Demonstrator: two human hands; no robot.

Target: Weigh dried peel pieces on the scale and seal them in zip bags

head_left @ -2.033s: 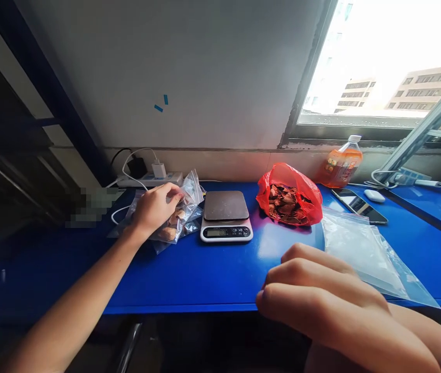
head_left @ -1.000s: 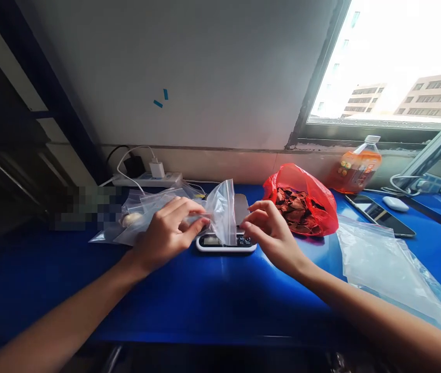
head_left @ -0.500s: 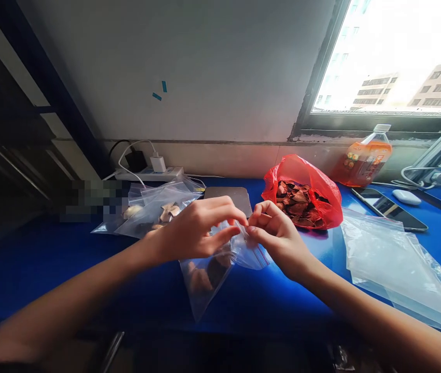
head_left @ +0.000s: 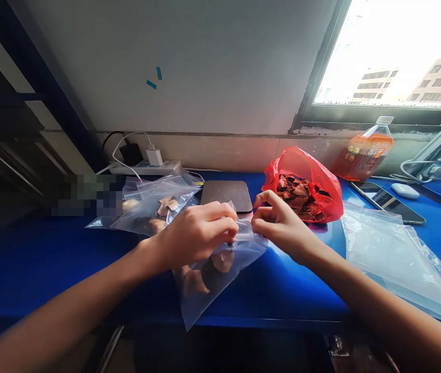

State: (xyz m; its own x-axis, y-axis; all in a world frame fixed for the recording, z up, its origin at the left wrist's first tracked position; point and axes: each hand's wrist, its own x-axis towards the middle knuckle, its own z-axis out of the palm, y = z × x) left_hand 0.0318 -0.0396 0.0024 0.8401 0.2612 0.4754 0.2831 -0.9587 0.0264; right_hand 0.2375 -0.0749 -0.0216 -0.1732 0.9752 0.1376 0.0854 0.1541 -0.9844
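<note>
A clear zip-lock bag (head_left: 230, 280) with brown, dried-looking chunks inside hangs tilted over the front of the blue table. My left hand (head_left: 200, 230) pinches its upper edge, fingers curled. At the bag's top right corner, the thumb and bent forefinger of my right hand (head_left: 282, 225) are closed on the plastic. Part of the bag's mouth is hidden behind my left fingers. Just beyond my hands lies a flat grey-brown square plate (head_left: 226, 194). A red plastic bag (head_left: 331, 191) full of dark reddish dried pieces stands open behind my right hand.
Filled zip-lock bags (head_left: 142, 207) lie at the left, in front of a power strip (head_left: 169, 167) with chargers. To the right are a stack of flat clear bags (head_left: 391, 254), a phone (head_left: 385, 202), a white earphone case (head_left: 404, 190) and an orange drink bottle (head_left: 368, 155).
My hands have moved slightly apart, and the bag's top edge is now spread between them. The bag's red-lined strip has turned out of sight. The camera has shifted slightly.
</note>
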